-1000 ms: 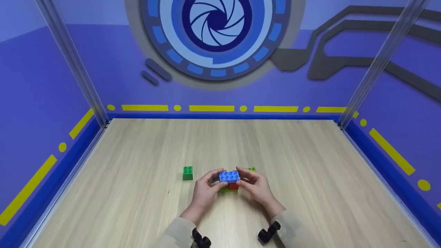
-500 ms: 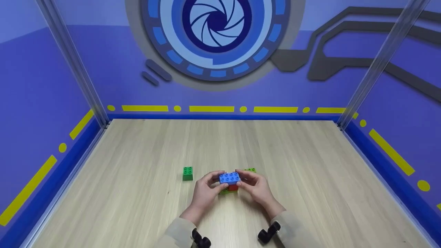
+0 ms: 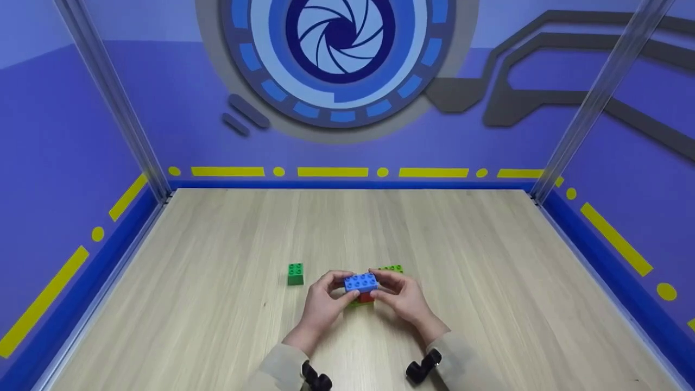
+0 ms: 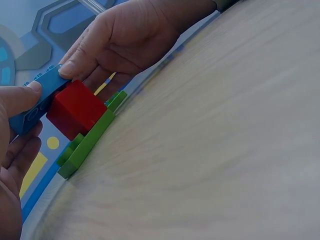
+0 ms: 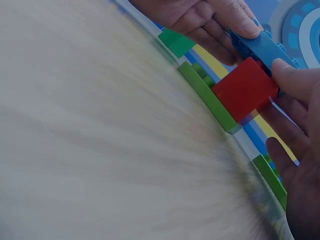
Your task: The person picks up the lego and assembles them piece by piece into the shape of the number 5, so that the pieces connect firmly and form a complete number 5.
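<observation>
A blue brick with several studs is pinched between both hands, the left hand at its left end and the right hand at its right end. Beneath it a red brick stands on a light green plate. In the right wrist view the blue brick lies against the top of the red brick; whether the two are pressed fully together I cannot tell. Fingers hide part of the stack in the head view.
A green brick stands on the wooden table left of the hands. Another light green piece lies just behind the right hand. Blue-purple panels border the table at the back and sides.
Both hands and the blue brick have come down slightly in the head view, still over the red brick. More of the light green piece behind the right hand shows.
</observation>
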A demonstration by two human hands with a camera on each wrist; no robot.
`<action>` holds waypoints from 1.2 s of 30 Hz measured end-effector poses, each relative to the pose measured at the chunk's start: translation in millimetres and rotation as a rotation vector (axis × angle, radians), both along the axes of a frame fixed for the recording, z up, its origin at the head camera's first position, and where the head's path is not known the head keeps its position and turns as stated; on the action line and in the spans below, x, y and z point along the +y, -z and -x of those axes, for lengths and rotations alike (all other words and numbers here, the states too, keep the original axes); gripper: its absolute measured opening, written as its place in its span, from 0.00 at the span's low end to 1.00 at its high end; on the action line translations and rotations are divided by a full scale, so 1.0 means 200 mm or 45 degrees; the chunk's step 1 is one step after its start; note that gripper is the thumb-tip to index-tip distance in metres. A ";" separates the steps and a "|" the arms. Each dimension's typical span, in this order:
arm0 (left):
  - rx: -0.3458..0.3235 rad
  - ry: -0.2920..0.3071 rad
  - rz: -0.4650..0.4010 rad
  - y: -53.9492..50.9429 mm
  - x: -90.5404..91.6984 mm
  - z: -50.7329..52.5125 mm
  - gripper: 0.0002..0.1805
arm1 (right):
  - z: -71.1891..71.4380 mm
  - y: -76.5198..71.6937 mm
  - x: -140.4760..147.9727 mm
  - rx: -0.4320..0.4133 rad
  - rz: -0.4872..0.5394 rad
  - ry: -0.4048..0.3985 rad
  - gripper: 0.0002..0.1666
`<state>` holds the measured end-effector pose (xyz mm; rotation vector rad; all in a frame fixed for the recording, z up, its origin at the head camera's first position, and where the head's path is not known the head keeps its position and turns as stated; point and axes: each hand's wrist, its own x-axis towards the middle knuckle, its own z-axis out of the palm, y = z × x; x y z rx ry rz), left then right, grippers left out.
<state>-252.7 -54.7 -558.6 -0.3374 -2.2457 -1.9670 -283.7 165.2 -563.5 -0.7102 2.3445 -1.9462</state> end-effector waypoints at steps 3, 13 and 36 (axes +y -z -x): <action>-0.001 0.000 0.001 0.00 0.00 0.00 0.18 | 0.00 0.01 0.00 0.001 -0.009 -0.005 0.30; -0.063 0.009 -0.048 0.00 0.00 0.01 0.20 | 0.00 0.01 -0.03 0.001 -0.029 0.079 0.28; -0.052 0.001 -0.011 -0.01 0.01 0.01 0.22 | -0.01 0.00 -0.05 -0.070 -0.025 0.121 0.30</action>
